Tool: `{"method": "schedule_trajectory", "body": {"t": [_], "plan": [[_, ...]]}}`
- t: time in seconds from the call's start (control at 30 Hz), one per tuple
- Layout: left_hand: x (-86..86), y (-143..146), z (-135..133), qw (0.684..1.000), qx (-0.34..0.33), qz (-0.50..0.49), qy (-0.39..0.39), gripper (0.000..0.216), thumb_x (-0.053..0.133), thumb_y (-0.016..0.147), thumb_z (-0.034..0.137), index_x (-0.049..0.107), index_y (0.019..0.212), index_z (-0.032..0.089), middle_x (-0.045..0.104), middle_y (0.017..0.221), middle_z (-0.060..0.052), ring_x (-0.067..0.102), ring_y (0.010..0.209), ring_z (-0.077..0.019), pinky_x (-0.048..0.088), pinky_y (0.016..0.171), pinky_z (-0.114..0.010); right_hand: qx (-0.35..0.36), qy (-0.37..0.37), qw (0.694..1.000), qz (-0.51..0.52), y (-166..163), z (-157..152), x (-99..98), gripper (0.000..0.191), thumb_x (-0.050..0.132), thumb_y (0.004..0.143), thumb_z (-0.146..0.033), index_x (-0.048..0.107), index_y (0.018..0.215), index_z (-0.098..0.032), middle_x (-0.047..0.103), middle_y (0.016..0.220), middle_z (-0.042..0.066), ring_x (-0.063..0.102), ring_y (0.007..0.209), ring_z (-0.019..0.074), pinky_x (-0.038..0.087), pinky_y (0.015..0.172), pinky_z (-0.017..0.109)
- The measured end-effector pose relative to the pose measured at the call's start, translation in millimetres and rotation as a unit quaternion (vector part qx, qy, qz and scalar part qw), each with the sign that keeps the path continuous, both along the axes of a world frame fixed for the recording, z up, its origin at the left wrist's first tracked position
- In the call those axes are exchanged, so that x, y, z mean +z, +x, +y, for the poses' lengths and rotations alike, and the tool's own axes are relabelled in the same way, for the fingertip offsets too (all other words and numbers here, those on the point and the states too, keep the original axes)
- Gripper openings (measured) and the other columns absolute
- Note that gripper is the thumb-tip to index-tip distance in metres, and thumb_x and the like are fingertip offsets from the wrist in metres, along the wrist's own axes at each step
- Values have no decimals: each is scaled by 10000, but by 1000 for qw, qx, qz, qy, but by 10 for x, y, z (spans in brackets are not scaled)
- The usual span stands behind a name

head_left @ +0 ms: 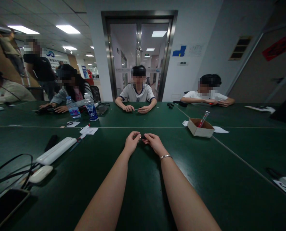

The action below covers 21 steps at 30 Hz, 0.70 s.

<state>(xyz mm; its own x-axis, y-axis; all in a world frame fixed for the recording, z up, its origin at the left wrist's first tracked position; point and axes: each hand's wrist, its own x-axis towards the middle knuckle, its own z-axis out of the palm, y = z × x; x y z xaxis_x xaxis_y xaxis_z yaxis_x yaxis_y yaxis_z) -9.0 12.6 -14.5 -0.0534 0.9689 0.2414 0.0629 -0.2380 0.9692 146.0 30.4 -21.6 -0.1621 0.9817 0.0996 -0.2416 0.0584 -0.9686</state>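
Left hand, right hand: fingertips pinched on small black object between them, over smooth dark-green desk; object's shape unclear. Risk: loose fingertip hold could drop it, dark desk hiding it.

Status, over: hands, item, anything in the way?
Right hand pinching small dark item. Left hand right at it, grip unclear. Nothing blocking; open box off to the right.

A small dark object is held between the fingertips of the left hand and the right hand. Fingers cover it partly; its exact shape is too small to tell.
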Motion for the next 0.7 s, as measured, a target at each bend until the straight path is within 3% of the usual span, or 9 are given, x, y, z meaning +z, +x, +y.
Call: {"method": "schedule_trajectory", "body": {"t": [0.1, 0.3, 0.53, 0.7], "plan": [[-14, -5, 12, 1000, 3, 4, -6, 191, 592, 845, 288, 638, 971, 153, 667, 928, -72, 637, 765, -160, 511, 681, -274, 2, -1, 1000, -7, 2, 5, -7, 396, 824, 667, -454, 704, 824, -112, 682, 688, 59, 603, 586, 120, 490, 569, 200], [24, -15, 4, 999, 8, 21, 40, 132, 631, 799, 177, 660, 926, 156, 673, 974, -80, 632, 901, -183, 497, 864, -341, 5, 1, 1000, -12, 5, 1, -3, 374, 815, 679, -454, 702, 816, -125, 689, 717, 63, 604, 598, 126, 496, 583, 216], [61, -8, -20, 999, -13, -7, 49, 233, 623, 744, 92, 634, 970, 147, 660, 1033, -89, 632, 914, -179, 496, 878, -348, 3, 1, 1000, -10, 7, 3, -1, 397, 817, 674, -456, 706, 843, -114, 688, 713, 70, 600, 589, 124, 487, 578, 215], [21, -32, 14, 998, -20, -4, 60, 230, 655, 742, 140, 638, 971, 155, 662, 1006, -74, 630, 901, -161, 493, 858, -304, 3, 3, 1000, -11, 8, 1, -4, 413, 817, 666, -482, 704, 831, -120, 684, 707, 63, 597, 588, 127, 483, 574, 223]]}}
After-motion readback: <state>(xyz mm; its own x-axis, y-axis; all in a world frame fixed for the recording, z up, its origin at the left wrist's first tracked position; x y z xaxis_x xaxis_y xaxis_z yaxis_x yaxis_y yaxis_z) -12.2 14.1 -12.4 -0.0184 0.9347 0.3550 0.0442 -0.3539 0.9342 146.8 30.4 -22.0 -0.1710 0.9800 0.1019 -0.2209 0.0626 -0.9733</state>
